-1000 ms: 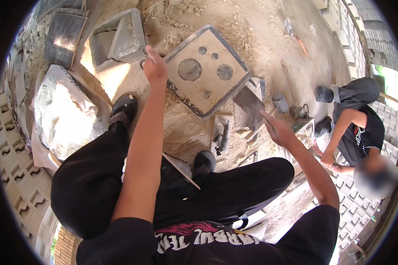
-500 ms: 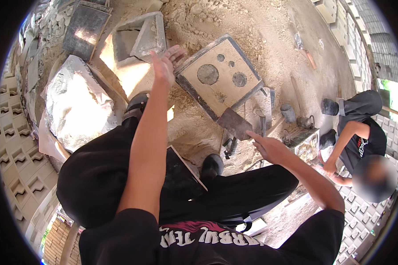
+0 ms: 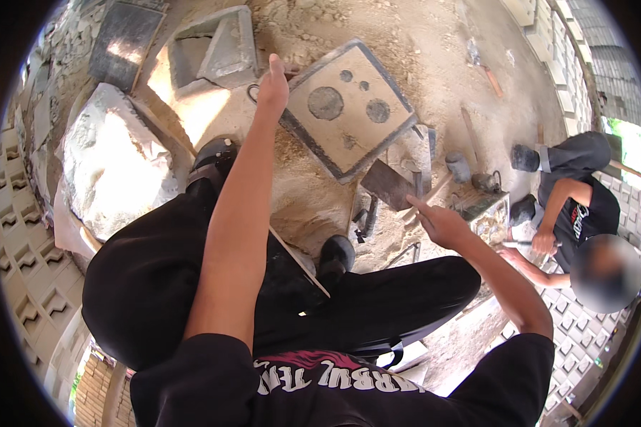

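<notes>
My left hand is at the left corner of a square, dark-edged mould frame. Its thumb points up and its fingers, partly hidden, reach toward the frame's edge; whether they touch it I cannot tell. A small metal loop shows beside this hand. Packed pale sand fills the frame, with several dark round patches on its flat top. In my right hand is a flat rectangular trowel, its blade just off the frame's near corner and my index finger stretched toward the blade.
A broken-looking grey frame and a dark board lie at the far left. Near my knee sits a pale, sunlit sack. Right of the mould are a grey can and an orange-handled tool. Another person works at the right.
My left hand has turned thumb-up by the frame's left corner, and the metal loop now shows. The trowel has drawn slightly right, away from the near corner. The whole view has shifted a little.
</notes>
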`<state>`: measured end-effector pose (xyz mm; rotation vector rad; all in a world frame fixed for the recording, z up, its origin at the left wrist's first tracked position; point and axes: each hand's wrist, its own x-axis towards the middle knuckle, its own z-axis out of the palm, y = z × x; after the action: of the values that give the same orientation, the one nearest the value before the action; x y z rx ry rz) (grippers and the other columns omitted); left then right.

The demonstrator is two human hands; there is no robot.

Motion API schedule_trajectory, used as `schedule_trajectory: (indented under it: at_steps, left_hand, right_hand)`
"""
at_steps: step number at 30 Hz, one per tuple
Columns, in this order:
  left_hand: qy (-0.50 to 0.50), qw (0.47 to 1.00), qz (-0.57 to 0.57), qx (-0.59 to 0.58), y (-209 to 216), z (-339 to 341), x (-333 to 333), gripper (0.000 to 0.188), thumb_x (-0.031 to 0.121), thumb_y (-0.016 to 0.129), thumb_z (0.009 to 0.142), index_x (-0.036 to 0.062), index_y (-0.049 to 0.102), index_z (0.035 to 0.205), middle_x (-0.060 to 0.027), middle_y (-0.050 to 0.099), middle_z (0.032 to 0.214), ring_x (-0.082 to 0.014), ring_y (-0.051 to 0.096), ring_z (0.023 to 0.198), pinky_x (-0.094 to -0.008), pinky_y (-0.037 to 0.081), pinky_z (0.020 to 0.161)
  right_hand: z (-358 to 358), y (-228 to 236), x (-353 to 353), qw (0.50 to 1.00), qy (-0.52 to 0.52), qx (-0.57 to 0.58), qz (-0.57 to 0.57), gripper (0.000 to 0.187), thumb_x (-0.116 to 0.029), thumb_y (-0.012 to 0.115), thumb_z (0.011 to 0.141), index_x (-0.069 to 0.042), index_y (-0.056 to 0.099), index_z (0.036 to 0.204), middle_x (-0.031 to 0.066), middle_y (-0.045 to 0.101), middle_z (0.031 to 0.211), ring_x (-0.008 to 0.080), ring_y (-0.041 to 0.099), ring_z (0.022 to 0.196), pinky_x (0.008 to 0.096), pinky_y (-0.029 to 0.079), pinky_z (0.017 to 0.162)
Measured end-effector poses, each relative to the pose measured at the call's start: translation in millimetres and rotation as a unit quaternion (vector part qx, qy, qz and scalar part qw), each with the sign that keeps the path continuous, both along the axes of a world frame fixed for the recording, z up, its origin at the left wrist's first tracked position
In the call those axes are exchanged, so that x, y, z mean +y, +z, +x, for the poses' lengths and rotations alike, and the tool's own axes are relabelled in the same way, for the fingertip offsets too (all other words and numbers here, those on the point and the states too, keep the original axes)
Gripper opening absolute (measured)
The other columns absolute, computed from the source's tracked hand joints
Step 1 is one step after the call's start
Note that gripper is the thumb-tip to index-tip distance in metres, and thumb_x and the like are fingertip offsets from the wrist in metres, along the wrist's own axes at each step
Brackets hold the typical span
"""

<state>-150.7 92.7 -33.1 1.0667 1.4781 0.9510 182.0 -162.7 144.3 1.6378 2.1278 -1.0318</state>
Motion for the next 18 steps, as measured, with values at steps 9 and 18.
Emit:
schedule_trajectory:
  at_steps: [9,18]
  left_hand:
    - [0.098,0.984,-0.044,0.144,24,14,-11,0.083,0.059,0.015,0.098,0.0025,0.074,0.084,-0.0204,0.07,0.086,-0.0387,0.064,0.091,-0.0462,0.044,0.088]
    - [0.085,0.976,-0.029,0.199,30,13,-13,0.08,0.056,0.018,0.1,-0.0008,0.072,0.085,-0.0207,0.07,0.083,-0.0396,0.065,0.087,-0.0465,0.046,0.084]
  right_hand:
    - [-96,-48,91,0.989,-0.073,0.088,0.089,0.055,-0.021,0.048,0.096,-0.025,0.029,0.148,0.0225,0.063,0.088,0.0388,0.063,0.081,0.0473,0.05,0.072]
    - [84,22,73,0.966,-0.196,-0.152,0.067,0.042,-0.04,0.042,0.099,-0.009,0.05,0.126,0.0268,0.063,0.106,0.0409,0.061,0.103,0.0453,0.049,0.088]
